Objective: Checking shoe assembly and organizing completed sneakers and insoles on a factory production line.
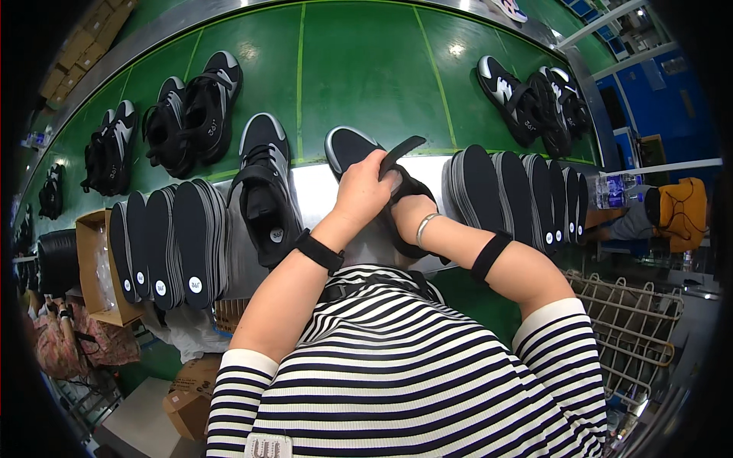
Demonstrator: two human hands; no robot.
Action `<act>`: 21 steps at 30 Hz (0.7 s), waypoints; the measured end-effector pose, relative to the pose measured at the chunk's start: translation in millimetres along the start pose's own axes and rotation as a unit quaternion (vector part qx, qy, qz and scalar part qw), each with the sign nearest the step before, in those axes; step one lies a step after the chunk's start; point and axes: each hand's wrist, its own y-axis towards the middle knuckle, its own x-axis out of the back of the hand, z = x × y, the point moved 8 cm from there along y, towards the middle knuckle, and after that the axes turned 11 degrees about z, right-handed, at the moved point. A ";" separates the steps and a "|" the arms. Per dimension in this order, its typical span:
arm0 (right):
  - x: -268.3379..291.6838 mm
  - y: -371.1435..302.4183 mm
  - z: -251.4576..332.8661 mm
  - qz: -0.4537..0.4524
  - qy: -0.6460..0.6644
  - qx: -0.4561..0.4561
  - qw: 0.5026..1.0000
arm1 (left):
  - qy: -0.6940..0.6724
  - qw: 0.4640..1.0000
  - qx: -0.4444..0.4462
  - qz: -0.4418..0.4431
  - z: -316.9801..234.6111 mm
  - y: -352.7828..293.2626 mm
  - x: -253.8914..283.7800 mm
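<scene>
Shoe [351, 148], black with silver toe, sits mid-length at the counter's [359, 69] near edge; left hand [363, 191] has its grip closed on the upper beside the raised strap [402, 153]; right hand [413, 212] is in the opening, fingers hidden – can't tell how far that grip is closed or what it holds; risks, as a guess: left grip slackens under a push from the right, so shoe skids or twists; loose strap gets trapped under fingers; right forearm swings outward, knocks the insole stack [475, 191] along the near edge; toe points toward the far edge, angled to the far left corner – long axis slantwise, heel toward the near edge.
</scene>
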 end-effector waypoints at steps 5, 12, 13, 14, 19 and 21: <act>2.4 -9.9 5.4 -0.013 -0.093 0.041 0.995 | 0.010 1.000 -0.012 -0.009 -4.6 -3.1 0.8; 7.2 -60.8 -9.4 0.039 0.057 0.099 0.993 | -0.005 1.000 -0.009 -0.017 -0.8 -3.0 1.5; -3.1 -62.1 -9.3 0.067 0.039 0.107 0.991 | -0.007 1.000 -0.019 -0.023 -3.8 -2.7 1.7; -13.2 -61.7 -8.7 0.093 0.020 0.115 0.989 | -0.008 1.000 -0.018 -0.021 -5.5 -3.8 0.8; -27.0 -40.7 -8.4 0.184 0.008 0.088 0.979 | 0.000 1.000 -0.008 -0.006 -6.4 -1.1 -1.5; -27.1 -38.1 -8.6 0.169 0.064 0.098 0.979 | -0.020 1.000 -0.015 -0.007 -0.2 -3.1 -1.1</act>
